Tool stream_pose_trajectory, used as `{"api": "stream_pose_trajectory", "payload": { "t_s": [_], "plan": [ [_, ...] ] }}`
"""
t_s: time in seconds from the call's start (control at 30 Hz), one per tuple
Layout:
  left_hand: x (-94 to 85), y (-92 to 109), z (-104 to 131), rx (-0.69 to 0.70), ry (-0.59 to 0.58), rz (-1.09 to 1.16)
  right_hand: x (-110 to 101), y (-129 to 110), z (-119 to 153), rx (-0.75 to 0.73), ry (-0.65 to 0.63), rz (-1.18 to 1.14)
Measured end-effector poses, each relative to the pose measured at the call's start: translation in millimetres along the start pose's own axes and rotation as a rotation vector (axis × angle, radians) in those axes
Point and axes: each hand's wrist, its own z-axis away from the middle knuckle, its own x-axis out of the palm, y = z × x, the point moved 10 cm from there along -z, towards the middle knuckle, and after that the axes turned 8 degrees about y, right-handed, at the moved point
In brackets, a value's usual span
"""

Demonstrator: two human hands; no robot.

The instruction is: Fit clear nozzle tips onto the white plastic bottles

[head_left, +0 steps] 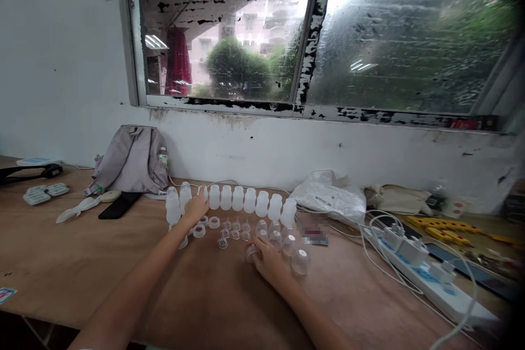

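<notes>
In the head view, white translucent baby bottles (238,198) stand in a row toward the wall. My left hand (196,210) is closed around one bottle (205,195) near the row's left end; its fingers are partly hidden. My right hand (268,260) is closed on a clear dome-shaped bottle cap (252,253) lower on the table. More clear caps (301,261) stand just right of that hand. Between the hands sit several clear teats (235,226). Whitish screw rings (214,222) lie beside my left forearm, which covers part of the group.
A grey backpack (133,161) leans on the wall at left, near a black phone-like slab (120,205). A plastic bag (330,197) lies at the back right. Cables run to a white power strip (435,284) at right, near yellow pieces (443,228).
</notes>
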Motion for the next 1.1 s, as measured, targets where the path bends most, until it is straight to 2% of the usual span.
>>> {"api": "stream_pose_trajectory", "payload": {
  "t_s": [0.1,0.23,0.3,0.37,0.43,0.57,0.7,0.8,0.87,0.97,1.03,1.1],
  "plan": [
    [0.3,-7,-3,-0.004,0.059,-0.009,-2,-2,1,0.000,0.010,-0.010],
    [-11.0,3,6,0.031,0.188,-0.011,-4,-5,1,-0.015,0.029,-0.064],
    [-23.8,17,16,0.111,0.299,0.034,-7,-9,1,-0.026,0.042,-0.117],
    [-40.8,38,35,0.254,0.427,0.148,-8,-11,1,-0.017,0.042,-0.180],
    [-52.7,59,61,0.405,0.478,0.293,-10,-11,0,0.020,0.041,-0.249],
    [-51.3,89,107,0.541,0.339,0.468,-12,-2,-2,0.132,0.075,-0.370],
    [-35.6,106,137,0.594,0.175,0.593,-18,13,-3,0.217,0.185,-0.464],
    [-20.9,101,138,0.460,0.086,0.731,-26,17,-3,0.227,0.268,-0.480],
    [-7.7,98,136,0.354,-0.020,0.802,-32,15,-3,0.220,0.307,-0.479],
    [7.4,108,139,0.345,-0.216,0.828,-40,12,-1,0.210,0.353,-0.488],
    [8.2,110,139,0.358,-0.242,0.814,-43,11,-1,0.201,0.370,-0.499],
    [6.8,108,137,0.333,-0.210,0.805,-45,9,0,0.180,0.371,-0.492]
  ]
}}
